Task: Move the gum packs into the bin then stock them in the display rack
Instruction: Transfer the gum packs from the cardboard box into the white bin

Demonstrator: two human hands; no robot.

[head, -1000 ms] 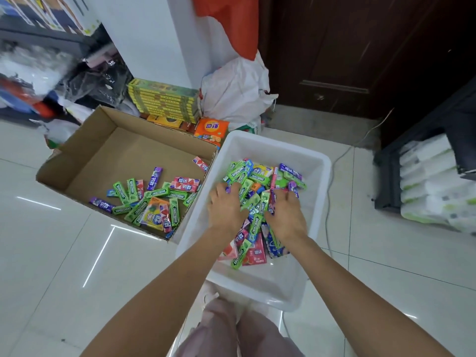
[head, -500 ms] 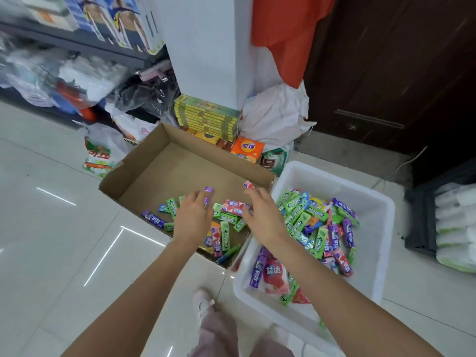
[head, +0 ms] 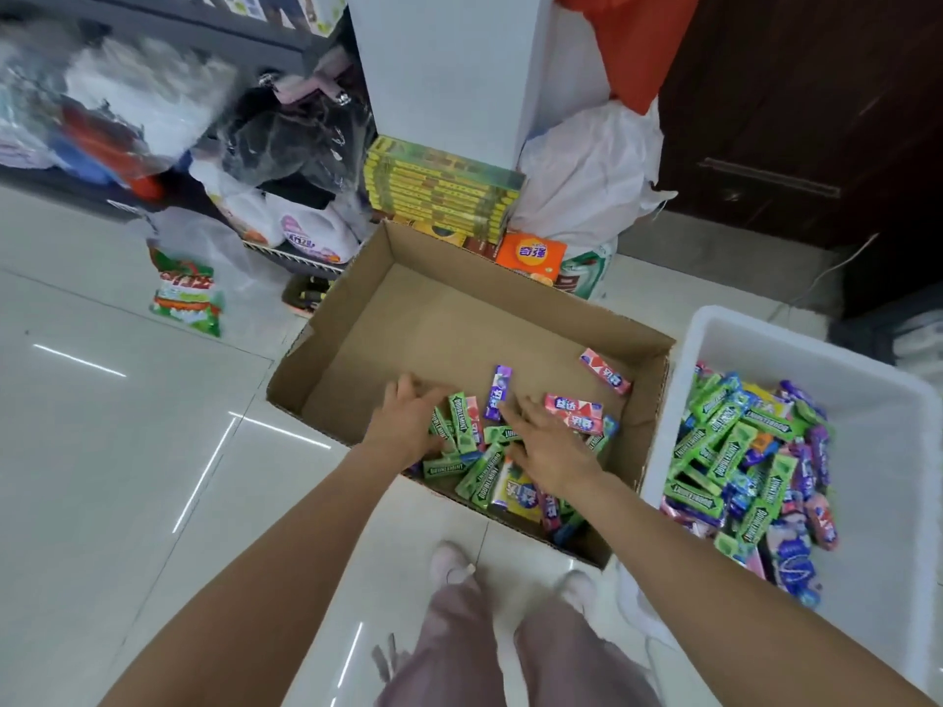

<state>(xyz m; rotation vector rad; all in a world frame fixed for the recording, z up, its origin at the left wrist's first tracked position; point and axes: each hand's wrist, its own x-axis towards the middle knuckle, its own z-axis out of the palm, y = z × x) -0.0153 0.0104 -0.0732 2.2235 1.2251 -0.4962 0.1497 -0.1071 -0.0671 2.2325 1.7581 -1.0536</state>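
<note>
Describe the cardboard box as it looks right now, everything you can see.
The cardboard box is brown, shallow and open-topped, and sits on the tiled floor, its right side against the white bin. Its far half is bare; gum packs crowd the near side. The left hand and right hand reach in, spread over them.

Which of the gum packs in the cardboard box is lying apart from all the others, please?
The pink pack near the cardboard box's far right corner; the rest cluster around both hands.
</note>
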